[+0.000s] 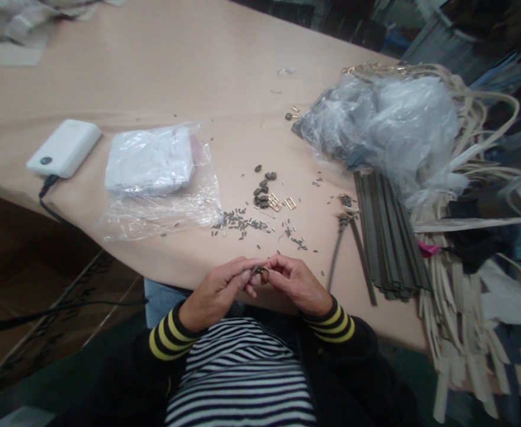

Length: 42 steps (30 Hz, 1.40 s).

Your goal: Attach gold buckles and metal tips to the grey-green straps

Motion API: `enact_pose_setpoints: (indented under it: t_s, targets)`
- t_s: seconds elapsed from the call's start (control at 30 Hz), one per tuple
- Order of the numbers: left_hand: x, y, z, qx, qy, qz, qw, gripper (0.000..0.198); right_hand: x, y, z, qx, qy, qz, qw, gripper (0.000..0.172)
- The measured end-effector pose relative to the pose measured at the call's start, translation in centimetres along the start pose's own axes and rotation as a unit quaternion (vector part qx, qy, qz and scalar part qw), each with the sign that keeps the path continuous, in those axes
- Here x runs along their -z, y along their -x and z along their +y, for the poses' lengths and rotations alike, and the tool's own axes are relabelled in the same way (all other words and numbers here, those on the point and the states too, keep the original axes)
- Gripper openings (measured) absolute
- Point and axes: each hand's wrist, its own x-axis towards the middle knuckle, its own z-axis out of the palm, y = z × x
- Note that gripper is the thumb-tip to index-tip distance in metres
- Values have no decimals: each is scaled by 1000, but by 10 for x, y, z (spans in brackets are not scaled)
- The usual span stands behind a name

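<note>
My left hand [218, 292] and my right hand [296, 283] meet at the table's near edge, fingers pinched together. Between their fingertips sits a small gold buckle with a dark loop piece [261, 273]. On the table just beyond lie more gold buckles [280, 203], a cluster of dark loop pieces [263, 188] and several tiny grey bits [241, 224] scattered in a line. A thin dark strap with a buckle [339, 237] lies to the right of my right hand.
A stack of dark straps [387, 234] and pale straps [451, 308] lies at the right under a crumpled plastic bag [389, 127]. A clear bag with white contents [153, 169] and a white power bank [64, 148] with a cable sit at the left.
</note>
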Motion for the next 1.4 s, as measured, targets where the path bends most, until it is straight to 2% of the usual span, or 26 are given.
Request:
enact_pose_setpoints:
  t_s: [0.1, 0.23, 0.4, 0.6, 0.8, 1.0, 1.17, 1.4]
  targets:
    - [7, 0, 0, 65, 72, -45, 994, 21, 1, 1, 3, -26, -22, -39, 999, 21]
    - [12, -1, 0, 128, 131, -61, 981, 19, -3, 2, 8, -51, -32, -53, 997, 22]
    - [16, 0, -2, 195, 152, -73, 966, 17, -8, 1, 12, -40, 11, -54, 998, 19]
    - [12, 2, -9, 162, 86, -5, 983, 9, -8, -2, 12, -20, 67, -33, 997, 15]
    - [5, 2, -12, 153, 141, 33, 977, 14, -5, -3, 11, -18, 68, -36, 997, 14]
    - [1, -2, -12, 128, 95, 101, 982, 16, -6, 0, 3, 45, 147, -6, 988, 13]
    - [-2, -2, -12, 118, 64, 114, 984, 13, -7, 5, -2, 78, 199, -8, 977, 18]
    - [-7, -2, -16, 112, 63, 114, 985, 14, -3, 5, -3, 99, 195, -16, 976, 18]
